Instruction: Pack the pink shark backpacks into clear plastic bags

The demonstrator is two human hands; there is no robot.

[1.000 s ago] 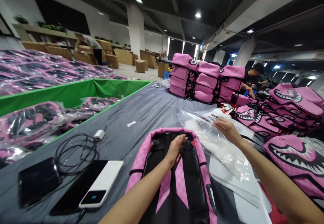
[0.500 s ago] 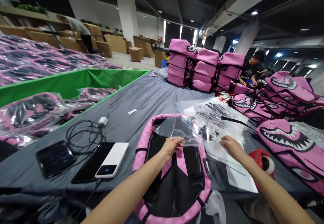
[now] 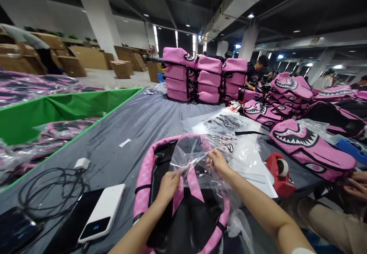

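A pink and black backpack [image 3: 145,170] lies on the table in front of me, its black padded side and straps facing up. Over its upper half stretches a clear plastic bag [image 3: 183,154]. My left hand [image 3: 171,183] pinches the bag's near left edge above the backpack. Gripping the same bag farther right is my right hand [image 3: 218,163], fingers closed. Crumpled clear plastic hangs by the backpack's right side. Right of the backpack, several flat printed clear bags [image 3: 225,126] rest on white sheets.
A red tape dispenser [image 3: 280,173] stands at right, near a pink shark-face backpack [image 3: 309,143]. Stacked pink backpacks [image 3: 179,72] rise at the back. On the left are a white power bank [image 3: 103,214], black cables [image 3: 51,187] and a green-walled bin [image 3: 69,105]. Another person's hands [image 3: 357,185] show at far right.
My right hand has moved in to the left and now grips the plastic bag. My left hand has shifted left and lower with it. The view has turned right.
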